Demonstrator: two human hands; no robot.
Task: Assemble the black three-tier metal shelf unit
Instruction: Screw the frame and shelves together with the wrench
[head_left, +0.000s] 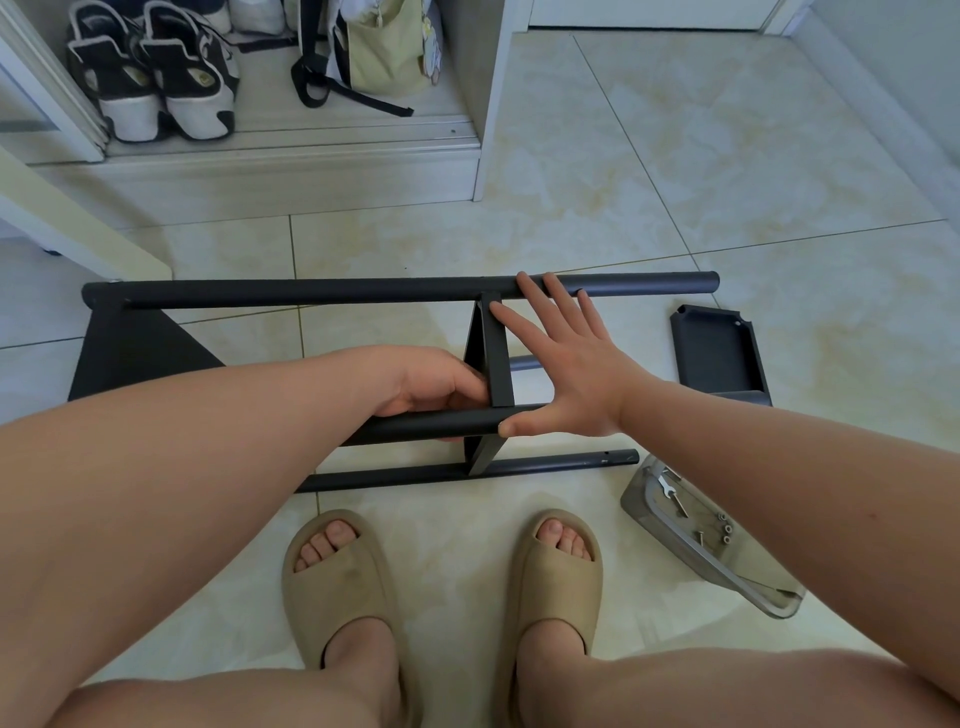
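While the half-built black metal shelf frame (363, 291) lies on its side on the pale tiled floor (675, 182) just ahead of my feet, I keep my left hand (431, 382) curled around the near black round post (431, 426) beside the upright middle shelf panel (491, 358). My right hand (563, 364) lies flat, fingers spread, from that post to the far one, gripping nothing. I should square the panel before reaching for the screws in the clear plastic tray (711, 545) on my right; the loose black shelf panel (719, 353) waits beyond it.

Half-built black shelf unit (400, 287) on its side; loose shelf tray (719, 353) beside it.
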